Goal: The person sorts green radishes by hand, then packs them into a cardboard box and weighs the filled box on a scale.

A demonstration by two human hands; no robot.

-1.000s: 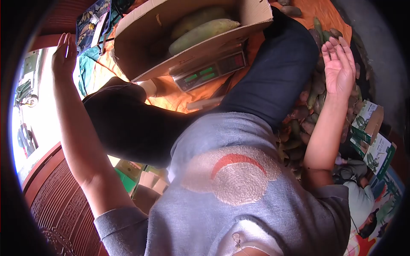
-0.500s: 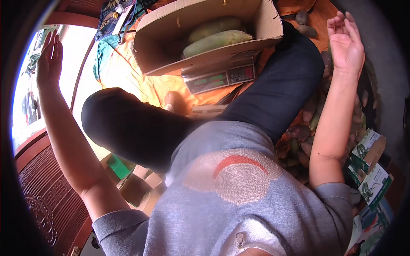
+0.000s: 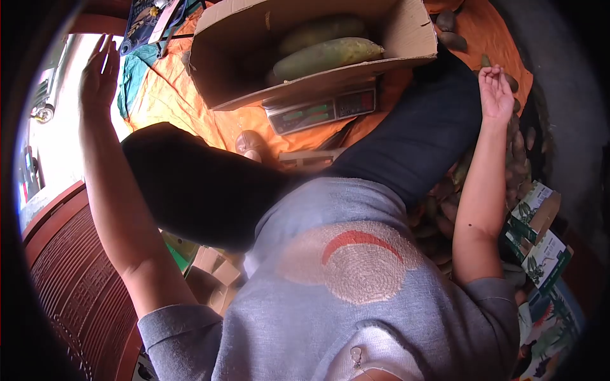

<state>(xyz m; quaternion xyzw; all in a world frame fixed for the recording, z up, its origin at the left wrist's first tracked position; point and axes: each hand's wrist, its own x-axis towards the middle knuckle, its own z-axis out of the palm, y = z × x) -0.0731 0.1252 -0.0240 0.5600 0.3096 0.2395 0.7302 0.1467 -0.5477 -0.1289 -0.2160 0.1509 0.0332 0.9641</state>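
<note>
My left hand (image 3: 98,73) is raised at the far left, fingers stretched out and holding nothing. On the other side, my right hand (image 3: 496,96) is held up beside my knee, palm showing, fingers loosely bent and nothing in them. Between the two hands, a cardboard box (image 3: 225,44) sits tilted on a digital scale (image 3: 302,116). Inside it lie two long green gourds (image 3: 330,58), the rear one (image 3: 323,35) in shadow. Neither hand touches the box.
An orange sheet (image 3: 171,95) spreads beneath the scale. Brownish tubers (image 3: 450,209) are heaped on the right, near printed cartons (image 3: 545,257). A carved reddish-brown wooden panel (image 3: 82,267) stands at left, and small cardboard pieces (image 3: 216,267) lie by my left elbow.
Both raised hands have shifted inward; the right one has dropped lower and its fingers are more bent. The view has moved slightly. The gourds stay in the box.
</note>
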